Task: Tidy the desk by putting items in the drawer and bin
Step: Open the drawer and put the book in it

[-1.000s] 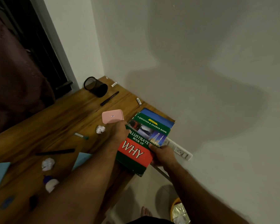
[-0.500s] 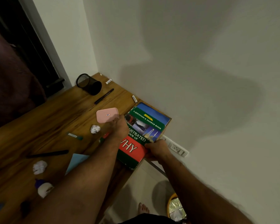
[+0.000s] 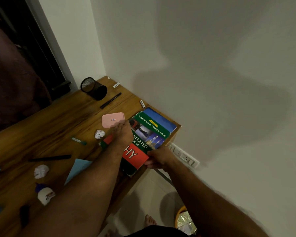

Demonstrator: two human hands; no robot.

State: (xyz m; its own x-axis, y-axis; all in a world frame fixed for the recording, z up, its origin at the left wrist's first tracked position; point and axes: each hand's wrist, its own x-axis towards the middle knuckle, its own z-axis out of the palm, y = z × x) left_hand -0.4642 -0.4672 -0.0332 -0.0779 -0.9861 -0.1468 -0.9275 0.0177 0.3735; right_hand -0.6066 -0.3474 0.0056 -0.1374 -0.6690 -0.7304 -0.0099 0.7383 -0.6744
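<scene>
A green, red and blue book [image 3: 150, 132] lies at the right end of the wooden desk [image 3: 46, 125], part of it past the desk's front corner. My left hand [image 3: 122, 134] grips its left edge. My right hand [image 3: 159, 159] grips its lower right edge, thumb on the cover. On the floor at the bottom right stands a yellow bin [image 3: 184, 221] with a shiny liner. No drawer shows.
Scattered on the desk: a pink case [image 3: 113, 119], crumpled paper balls [image 3: 99, 133] [image 3: 41, 171], black pens [image 3: 110, 100] [image 3: 50, 158], a tipped black mesh cup [image 3: 94, 88], small white tubes [image 3: 142, 103], a glue bottle [image 3: 44, 194], blue paper sheets [image 3: 77, 168]. A wall socket strip [image 3: 184, 156] sits right of the desk.
Both hands have carried the book a little left and back toward the desk's right end; the view has tilted with them. Nothing else on the desk has moved.
</scene>
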